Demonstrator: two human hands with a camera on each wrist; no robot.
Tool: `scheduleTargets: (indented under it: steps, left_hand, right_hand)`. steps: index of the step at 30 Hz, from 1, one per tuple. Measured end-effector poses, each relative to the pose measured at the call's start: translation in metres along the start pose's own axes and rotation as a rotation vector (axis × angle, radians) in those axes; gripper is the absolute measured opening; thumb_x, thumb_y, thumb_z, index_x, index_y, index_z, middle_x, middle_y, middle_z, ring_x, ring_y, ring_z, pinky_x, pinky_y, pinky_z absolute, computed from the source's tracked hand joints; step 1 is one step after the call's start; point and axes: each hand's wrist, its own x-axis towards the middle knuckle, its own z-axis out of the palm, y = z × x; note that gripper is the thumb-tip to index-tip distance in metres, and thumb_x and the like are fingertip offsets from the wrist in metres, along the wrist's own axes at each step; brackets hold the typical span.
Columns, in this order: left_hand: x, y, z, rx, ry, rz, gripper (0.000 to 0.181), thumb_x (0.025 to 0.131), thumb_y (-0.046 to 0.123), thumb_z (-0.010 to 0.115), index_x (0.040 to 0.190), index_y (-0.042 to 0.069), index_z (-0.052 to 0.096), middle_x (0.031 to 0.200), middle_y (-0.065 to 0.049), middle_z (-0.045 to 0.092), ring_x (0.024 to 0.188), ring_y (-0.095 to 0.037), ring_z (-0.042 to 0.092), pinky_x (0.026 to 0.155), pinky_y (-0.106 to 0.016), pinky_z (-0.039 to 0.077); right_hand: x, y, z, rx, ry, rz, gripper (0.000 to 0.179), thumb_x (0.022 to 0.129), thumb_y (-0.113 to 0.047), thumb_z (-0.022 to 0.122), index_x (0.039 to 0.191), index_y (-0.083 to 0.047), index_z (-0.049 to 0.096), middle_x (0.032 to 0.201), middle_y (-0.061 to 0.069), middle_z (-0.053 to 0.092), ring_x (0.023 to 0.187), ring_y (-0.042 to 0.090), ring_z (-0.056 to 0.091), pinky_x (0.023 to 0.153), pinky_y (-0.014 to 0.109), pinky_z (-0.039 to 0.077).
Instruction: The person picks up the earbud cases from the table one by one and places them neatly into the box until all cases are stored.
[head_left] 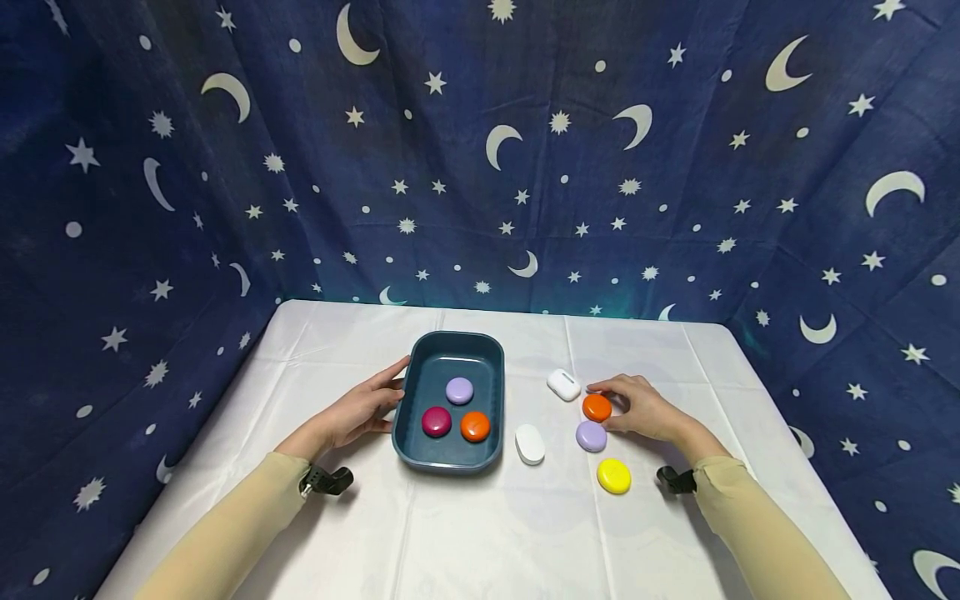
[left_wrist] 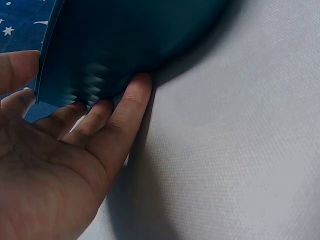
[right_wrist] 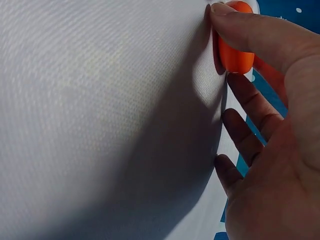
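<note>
So the right hand (head_left: 648,410) has an orange disc (head_left: 597,407) pinched between thumb and finger, over on the right half of the table (head_left: 480,542). The right wrist view shows the thumb on one side of it, and the other fingertips down near the cloth. Can't really tell if the disc is lifted at all. Just in front of it, nearer the person, is a lilac disc (head_left: 591,437); couldn't say whether those two touch. A yellow disc (head_left: 614,476) sits nearer the person again, and a white case (head_left: 563,385) is just left of the orange one. The left hand (head_left: 360,411) isn't clutching anything, its fingers are pretty much straight and resting against the left wall of the blue tray (head_left: 447,465). Inside that there's a second lilac disc (head_left: 459,391) farther back, with a dark pink disc (head_left: 437,422) and a second orange disc (head_left: 475,427) side by side in front, slightly apart. A white oval thing (head_left: 529,445) lies right beside the tray, and there's a moon-and-star curtain (head_left: 558,208) behind it all.
</note>
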Motion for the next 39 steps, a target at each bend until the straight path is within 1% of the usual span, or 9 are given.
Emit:
scheduleTargets:
  steps: [10,18,23,26,29,31,35,39]
  left_hand:
    - [0.000,-0.001,-0.001,0.002,0.001,-0.003,0.063,0.108,0.020,0.049,0.162,0.042,0.025,0.167,-0.016,0.020,0.148,-0.040,0.030,0.089,-0.045,0.055]
    - [-0.001,0.001,-0.001,-0.003,-0.005,0.001,0.063,0.108,0.020,0.048,0.162,0.041,0.024,0.167,-0.016,0.019,0.148,-0.040,0.029,0.089,-0.045,0.054]
    - [-0.001,0.001,-0.001,-0.003,-0.006,0.002,0.064,0.107,0.019,0.049,0.163,0.041,0.024,0.167,-0.016,0.020,0.148,-0.040,0.030,0.089,-0.045,0.054]
    - [-0.001,0.001,-0.001,-0.003,-0.005,0.004,0.064,0.107,0.019,0.049,0.163,0.041,0.024,0.167,-0.016,0.020,0.148,-0.040,0.030,0.090,-0.045,0.054]
    - [-0.001,0.001,-0.001,-0.002,-0.003,0.003,0.064,0.107,0.019,0.049,0.163,0.041,0.024,0.167,-0.016,0.020,0.147,-0.040,0.030,0.089,-0.045,0.055]
    - [-0.001,0.001,0.000,-0.002,-0.003,0.004,0.064,0.108,0.019,0.048,0.163,0.041,0.024,0.167,-0.016,0.020,0.147,-0.041,0.031,0.089,-0.045,0.055]
    - [-0.002,0.002,0.000,-0.001,-0.005,0.005,0.064,0.108,0.019,0.048,0.163,0.041,0.024,0.167,-0.016,0.020,0.147,-0.041,0.032,0.089,-0.044,0.055]
    - [-0.002,0.002,0.000,-0.003,-0.004,0.005,0.064,0.108,0.019,0.048,0.163,0.041,0.024,0.167,-0.016,0.020,0.147,-0.041,0.032,0.088,-0.044,0.055]
  right_hand:
    - [0.000,0.000,-0.001,0.018,-0.016,0.004,0.061,0.080,-0.021,0.089,0.136,-0.020,0.066,0.130,0.006,0.062,0.121,0.032,0.042,0.099,0.052,0.038]
    - [0.000,-0.002,-0.003,0.023,-0.021,0.018,0.057,0.081,-0.023,0.088,0.134,-0.020,0.068,0.127,0.005,0.063,0.120,0.031,0.042,0.098,0.051,0.038]
    - [0.002,-0.003,-0.006,0.057,-0.001,0.035,0.059,0.081,-0.026,0.088,0.135,-0.016,0.067,0.124,0.007,0.064,0.114,0.030,0.045,0.096,0.048,0.040]
    - [0.005,-0.007,-0.010,0.093,0.029,0.054,0.060,0.082,-0.026,0.087,0.137,-0.015,0.065,0.124,0.008,0.063,0.114,0.031,0.046,0.098,0.052,0.040]
    - [0.009,-0.013,-0.014,0.111,0.058,0.033,0.060,0.083,-0.022,0.086,0.139,-0.016,0.064,0.126,0.008,0.063,0.118,0.032,0.046,0.101,0.058,0.037]
    - [0.013,-0.019,-0.017,0.111,0.068,-0.002,0.061,0.084,-0.020,0.085,0.140,-0.015,0.063,0.128,0.008,0.062,0.121,0.033,0.045,0.102,0.061,0.035]
    - [0.022,-0.038,-0.018,0.122,0.082,-0.062,0.060,0.084,-0.018,0.085,0.140,-0.014,0.064,0.128,0.007,0.063,0.121,0.033,0.045,0.102,0.061,0.035]
    - [0.033,-0.061,-0.016,0.134,0.075,-0.091,0.060,0.083,-0.021,0.087,0.139,-0.016,0.065,0.127,0.006,0.064,0.122,0.031,0.045,0.103,0.061,0.034]
